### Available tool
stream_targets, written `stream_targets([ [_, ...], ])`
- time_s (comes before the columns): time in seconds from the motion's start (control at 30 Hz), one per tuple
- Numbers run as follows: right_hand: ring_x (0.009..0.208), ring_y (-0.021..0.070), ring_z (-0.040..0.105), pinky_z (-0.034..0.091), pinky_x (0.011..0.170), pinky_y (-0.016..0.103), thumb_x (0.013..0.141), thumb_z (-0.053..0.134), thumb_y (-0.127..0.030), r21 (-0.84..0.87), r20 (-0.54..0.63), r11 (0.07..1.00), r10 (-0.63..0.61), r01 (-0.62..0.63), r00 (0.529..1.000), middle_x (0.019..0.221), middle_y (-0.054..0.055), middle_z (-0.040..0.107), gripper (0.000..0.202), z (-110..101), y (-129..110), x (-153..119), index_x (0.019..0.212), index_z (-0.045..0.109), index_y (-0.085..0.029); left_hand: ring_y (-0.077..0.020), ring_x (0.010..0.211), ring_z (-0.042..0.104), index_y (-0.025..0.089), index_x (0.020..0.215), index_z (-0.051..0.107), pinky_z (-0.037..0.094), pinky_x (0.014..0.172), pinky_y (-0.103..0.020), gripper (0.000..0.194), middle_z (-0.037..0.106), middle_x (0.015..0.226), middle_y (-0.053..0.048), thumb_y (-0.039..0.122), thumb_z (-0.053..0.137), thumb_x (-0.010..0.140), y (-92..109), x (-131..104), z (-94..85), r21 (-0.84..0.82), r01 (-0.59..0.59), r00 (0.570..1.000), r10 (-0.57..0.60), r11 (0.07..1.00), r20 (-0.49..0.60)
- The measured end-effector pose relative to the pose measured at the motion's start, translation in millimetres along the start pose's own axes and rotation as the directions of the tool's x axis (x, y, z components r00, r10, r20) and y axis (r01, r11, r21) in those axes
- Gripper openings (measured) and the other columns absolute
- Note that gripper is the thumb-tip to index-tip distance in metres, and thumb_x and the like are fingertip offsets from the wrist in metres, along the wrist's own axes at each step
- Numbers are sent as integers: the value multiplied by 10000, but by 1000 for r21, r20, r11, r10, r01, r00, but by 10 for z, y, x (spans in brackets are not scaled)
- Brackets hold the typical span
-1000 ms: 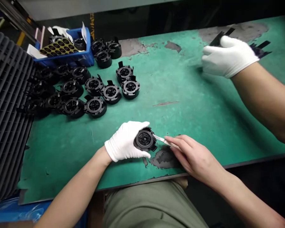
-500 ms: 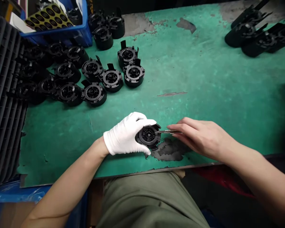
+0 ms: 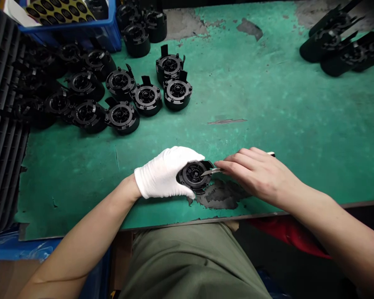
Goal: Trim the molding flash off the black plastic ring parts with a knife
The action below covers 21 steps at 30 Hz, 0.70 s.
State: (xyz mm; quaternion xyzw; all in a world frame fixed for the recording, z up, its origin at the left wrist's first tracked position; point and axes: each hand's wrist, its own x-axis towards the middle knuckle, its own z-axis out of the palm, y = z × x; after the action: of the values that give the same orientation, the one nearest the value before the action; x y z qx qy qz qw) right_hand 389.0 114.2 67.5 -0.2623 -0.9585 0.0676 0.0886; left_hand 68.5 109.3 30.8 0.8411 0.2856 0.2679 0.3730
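Observation:
My left hand (image 3: 163,174), in a white glove, is wrapped round a round black plastic part (image 3: 195,175) near the table's front edge. The part's ribbed face points up, with a small hub in its middle. My bare right hand (image 3: 252,170) grips a thin metal blade-like tool (image 3: 213,170) from the right. Its pointed tip lies over the face of the part, just right of the hub. The tool's other end sticks out behind the knuckles. Whether the tip touches the plastic I cannot tell.
Several similar black parts (image 3: 120,116) stand at the left and back on the green table (image 3: 268,104). More taller ones (image 3: 339,58) are at the back right. A blue bin (image 3: 77,35) holds a gold sticker sheet (image 3: 59,11). A grey slatted rack (image 3: 3,116) borders the left.
My right hand has turned and tilted the tool more steeply, and its tip has shifted slightly over the part. My left hand keeps its hold. The view has shifted a little.

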Motion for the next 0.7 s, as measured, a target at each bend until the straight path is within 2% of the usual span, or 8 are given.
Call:
stream_targets([
  [0.3, 833, 212, 582, 405, 737, 370, 1097, 474, -57, -71, -2, 995, -75, 75, 997, 1054, 90, 767, 312, -129, -16, 64, 1330, 659, -153, -357, 1288, 732, 226, 1414, 649, 572, 1174, -509, 779, 752, 1363, -141, 485, 1005, 771, 27, 13, -8, 1, 47, 999, -47, 999, 4],
  [0.57, 795, 207, 575, 381, 700, 377, 1130, 436, -89, -82, 57, 990, -109, 113, 992, 1021, 66, 790, 301, -236, -26, 117, 1271, 684, -184, -340, 1253, 745, 214, 1375, 664, 579, 1143, -475, 710, 764, 1320, -132, 466, 980, 792, 25, 22, 7, 12, 41, 999, -40, 999, -7],
  [0.7, 790, 222, 578, 384, 702, 385, 1107, 461, -87, -95, 95, 991, -88, 97, 992, 987, 77, 773, 285, -300, -80, 139, 1227, 698, -188, -325, 1210, 759, 208, 1338, 681, 585, 1117, -455, 632, 778, 1281, -120, 447, 949, 819, 46, 43, 7, 3, 45, 999, -45, 999, -1],
])
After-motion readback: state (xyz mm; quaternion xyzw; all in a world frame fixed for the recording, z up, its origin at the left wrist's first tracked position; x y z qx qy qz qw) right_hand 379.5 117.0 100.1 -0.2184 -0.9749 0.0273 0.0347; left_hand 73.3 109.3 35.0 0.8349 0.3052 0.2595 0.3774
